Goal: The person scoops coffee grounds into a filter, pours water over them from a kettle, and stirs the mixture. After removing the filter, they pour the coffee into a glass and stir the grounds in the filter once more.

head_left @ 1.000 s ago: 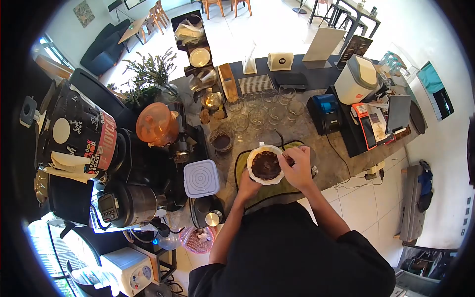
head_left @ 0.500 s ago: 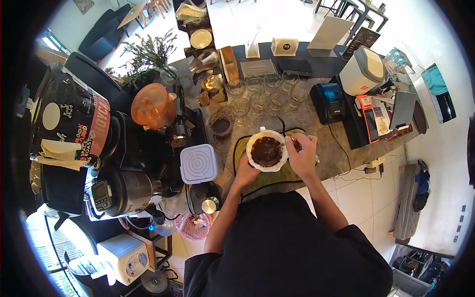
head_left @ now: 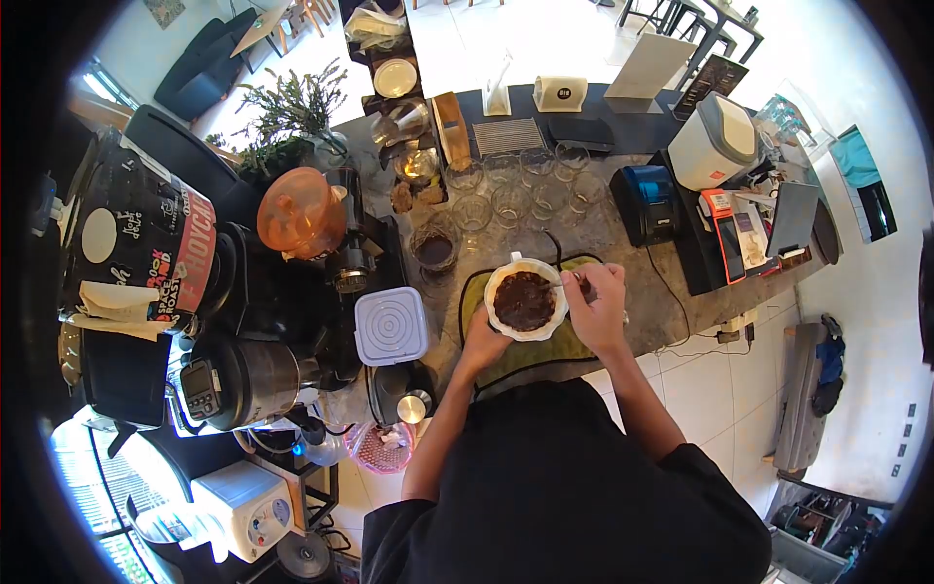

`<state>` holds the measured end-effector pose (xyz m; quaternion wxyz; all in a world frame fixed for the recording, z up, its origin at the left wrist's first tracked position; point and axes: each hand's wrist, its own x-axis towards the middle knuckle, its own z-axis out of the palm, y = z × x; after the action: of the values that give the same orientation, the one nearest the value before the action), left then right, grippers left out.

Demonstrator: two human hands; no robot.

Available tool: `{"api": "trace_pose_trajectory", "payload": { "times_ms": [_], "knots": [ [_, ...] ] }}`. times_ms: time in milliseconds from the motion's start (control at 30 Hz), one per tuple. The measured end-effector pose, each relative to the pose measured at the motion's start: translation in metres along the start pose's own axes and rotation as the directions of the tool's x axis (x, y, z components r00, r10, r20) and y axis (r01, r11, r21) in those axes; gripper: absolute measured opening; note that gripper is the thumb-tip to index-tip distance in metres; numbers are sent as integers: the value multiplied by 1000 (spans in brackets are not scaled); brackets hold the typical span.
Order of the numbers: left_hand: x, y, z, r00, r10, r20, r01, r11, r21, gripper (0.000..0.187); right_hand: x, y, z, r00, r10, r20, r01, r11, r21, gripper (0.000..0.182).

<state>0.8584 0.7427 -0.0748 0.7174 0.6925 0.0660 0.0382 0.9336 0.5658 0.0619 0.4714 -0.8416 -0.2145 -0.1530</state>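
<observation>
A white coffee dripper (head_left: 499, 324) lined with a paper filter holds wet, dark coffee grounds (head_left: 525, 300). My left hand (head_left: 484, 341) is closed around its lower left side. Pinched in my right hand (head_left: 595, 304) is a thin metal spoon (head_left: 557, 283), whose tip reaches into the grounds; its far end is hidden by the fingers. Beneath both hands lies a green cloth (head_left: 540, 357) with black edging. To the upper left of the dripper stands a glass of dark coffee (head_left: 434, 249).
Several clear glasses (head_left: 510, 200) stand beyond the dripper. On the left are a grinder with an orange hopper (head_left: 302, 212) and a lidded square container (head_left: 391, 324). A blue-black printer (head_left: 646, 201) and a white bin (head_left: 713, 141) occupy the right side of the counter.
My right hand has shifted very slightly to the right and turned a little, with the spoon still in the grounds. My left hand and the dripper look unmoved.
</observation>
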Motion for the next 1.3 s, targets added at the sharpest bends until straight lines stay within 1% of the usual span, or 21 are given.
{"api": "trace_pose_trajectory", "payload": {
  "times_ms": [67, 167, 367, 400, 467, 567, 633, 667, 733, 767, 800, 867, 900, 933, 967, 1000, 1033, 1067, 1100, 1167, 1300],
  "knots": [
    [1, -5, 1, 1000, 0, -1, 0, 1000, 2, 50, 13, -11, -6, 990, -136, 47, 138, 989, -49, 15],
    [2, -8, 1, 1000, 5, 4, -5, 999, -44, 50, 26, -17, -6, 970, -234, 59, 239, 967, -89, 14],
    [2, 5, 1, 1000, 8, 17, -8, 1000, -19, 51, 32, -25, 2, 950, -296, 100, 296, 955, 10, 12],
    [1, 3, 2, 1000, 18, 21, -18, 1000, -7, 55, 30, -24, 1, 949, -300, 102, 300, 954, 13, 12],
    [-2, -1, 1, 999, 27, 22, -27, 1000, 4, 59, 26, -18, -5, 974, -170, 152, 174, 985, -14, 13],
    [-14, 3, 0, 999, 18, 34, -18, 1000, -6, 69, 15, -1, -9, 983, -77, 166, 78, 997, -1, 15],
    [-27, 26, -1, 976, 128, -175, -128, 992, 13, 69, 6, 2, -12, 987, -60, 150, 57, 998, 24, 16],
    [-33, 32, -4, 978, 124, -167, -124, 992, 12, 69, 3, 4, -14, 990, -53, 134, 46, 997, 55, 17],
    [-46, 52, -9, 925, 229, -303, -237, 971, 8, 62, -3, 12, -15, 991, -45, 127, 37, 997, 65, 16],
    [-53, 71, -8, 901, 259, -348, -230, 965, 125, 54, -4, 15, -15, 991, -43, 126, 34, 996, 78, 17],
    [-56, 89, -9, 902, 257, -347, -227, 966, 126, 54, -5, 14, -16, 991, -40, 127, 30, 996, 79, 17],
    [-53, 120, -12, 883, 429, -188, -324, 849, 417, 47, -2, 10, -17, 990, 72, 125, -90, 985, 144, 20],
    [-47, 136, -12, 882, 461, -98, -356, 788, 503, 41, 2, 7, -18, 989, 70, 127, -89, 985, 148, 20],
    [-39, 144, -13, 881, 462, -99, -356, 787, 505, 41, 8, 4, -20, 986, -46, 160, 24, 991, 135, 22],
    [-30, 150, -14, 884, 466, 43, -394, 691, 606, 43, 14, 1, -22, 968, -159, 193, 137, 983, 123, 24],
    [-23, 154, -15, 875, 447, 185, -441, 580, 685, 46, 19, -1, -23, 969, -160, 190, 139, 983, 122, 24],
    [-17, 152, -17, 888, 392, 239, -438, 569, 696, 56, 25, -3, -24, 930, -215, 297, 183, 974, 132, 26],
    [-12, 151, -17, 886, 395, 244, -444, 566, 695, 56, 28, -4, -24, 878, -264, 400, 224, 964, 146, 28],
    [-9, 150, -18, 883, 370, 290, -455, 520, 723, 61, 29, -4, -24, 880, -264, 396, 225, 964, 143, 28],
    [-5, 146, -20, 877, 345, 335, -470, 469, 748, 66, 31, -5, -23, 820, -257, 511, 241, 966, 99, 31],
    [-3, 138, -24, 885, 298, 357, -460, 451, 765, 78, 28, 3, -20, 790, -245, 562, 254, 965, 64, 32]
  ]
}}
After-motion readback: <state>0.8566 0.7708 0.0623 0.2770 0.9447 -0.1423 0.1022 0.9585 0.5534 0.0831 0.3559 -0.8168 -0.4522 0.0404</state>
